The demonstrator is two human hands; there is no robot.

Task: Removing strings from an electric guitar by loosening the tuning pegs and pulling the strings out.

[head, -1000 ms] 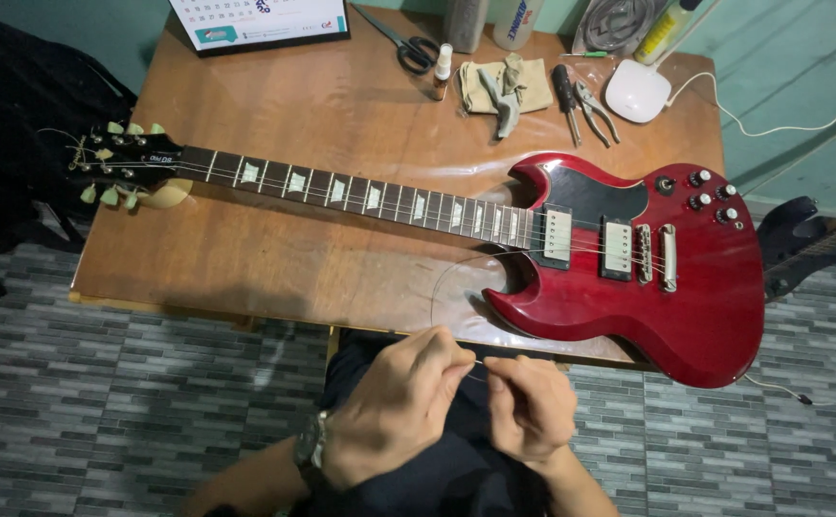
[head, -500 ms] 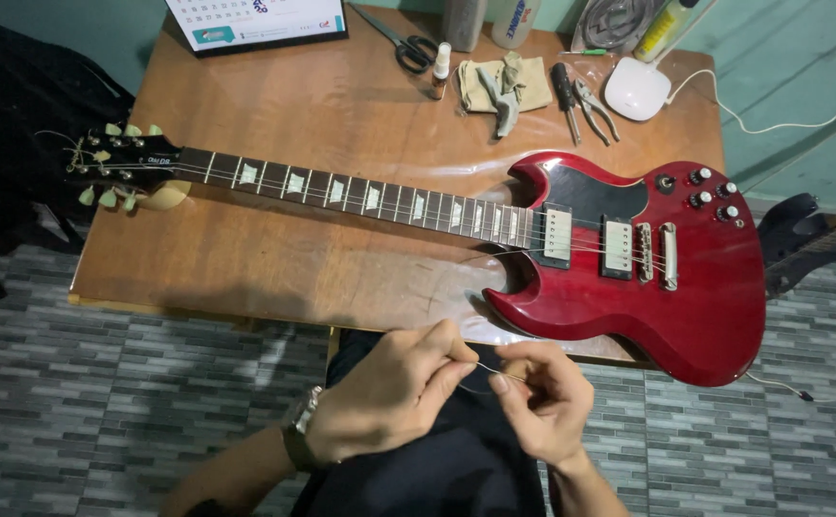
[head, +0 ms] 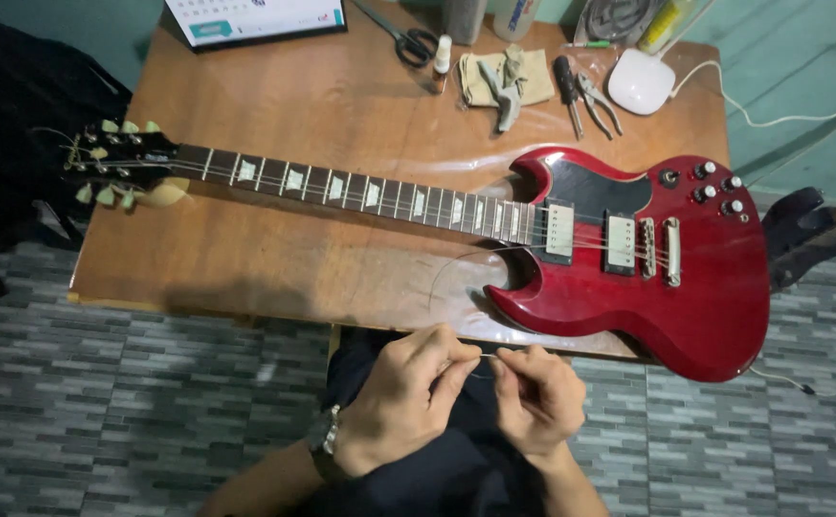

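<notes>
Both hands are pinched together down over the lap, just below the near edge of the desk (head: 245, 278). The left hand (head: 403, 402) has thumb and forefinger closed tight on a thin guitar string (head: 483, 356), and the right hand (head: 537, 397) grips the same wire, fingertips of the two hands nearly touching. So the grip is narrow on both sides, holding the string between them. There's a watch (head: 325, 440) on the left wrist.

From the hands a faint loop of the wire curls up over the desk edge toward the lower horn of the red electric guitar (head: 705, 287). I can't tell exactly where it ends.

The guitar lies flat on the desk, just above the hands, body to the right, neck running left, headstock (head: 116, 163) hanging near the left edge.

Beyond the guitar, at the far edge: scissors (head: 403, 33), a small bottle (head: 443, 53), a cloth (head: 509, 77) with a tool on it, pliers (head: 585, 96) and a white round gadget (head: 640, 81) with a cable. A calendar (head: 255, 14) sits far left of those. Grey tiled floor (head: 102, 402) is under everything.
</notes>
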